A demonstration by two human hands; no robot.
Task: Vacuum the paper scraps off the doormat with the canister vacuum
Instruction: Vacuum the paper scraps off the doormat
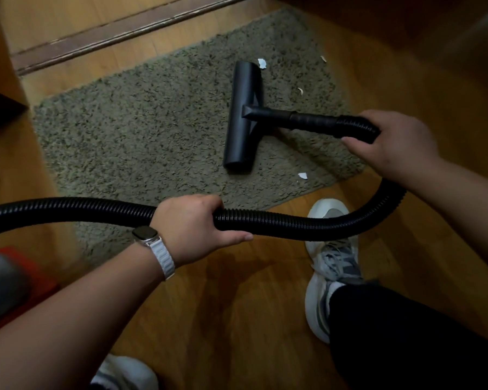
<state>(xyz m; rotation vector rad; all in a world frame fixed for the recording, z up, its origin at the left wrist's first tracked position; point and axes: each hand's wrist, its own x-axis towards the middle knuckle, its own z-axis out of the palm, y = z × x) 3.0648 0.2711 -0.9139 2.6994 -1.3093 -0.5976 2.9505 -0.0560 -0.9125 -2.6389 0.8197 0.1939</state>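
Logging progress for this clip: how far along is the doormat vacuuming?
Done: the left part of the shaggy grey-green doormat shows no scraps. In hand: the black T-shaped floor nozzle rests on the mat, the right hand gripping the black ribbed hose near the nozzle, the left hand holding it further back. Left: four white paper scraps lie around the nozzle, on the mat's right part.

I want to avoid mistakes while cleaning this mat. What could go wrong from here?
1. The floor nozzle may miss the paper scraps lying on its right side and near the doormat edge.
2. The hose loops over the right shoe; it may catch the foot.
3. Suction may lift the light doormat.
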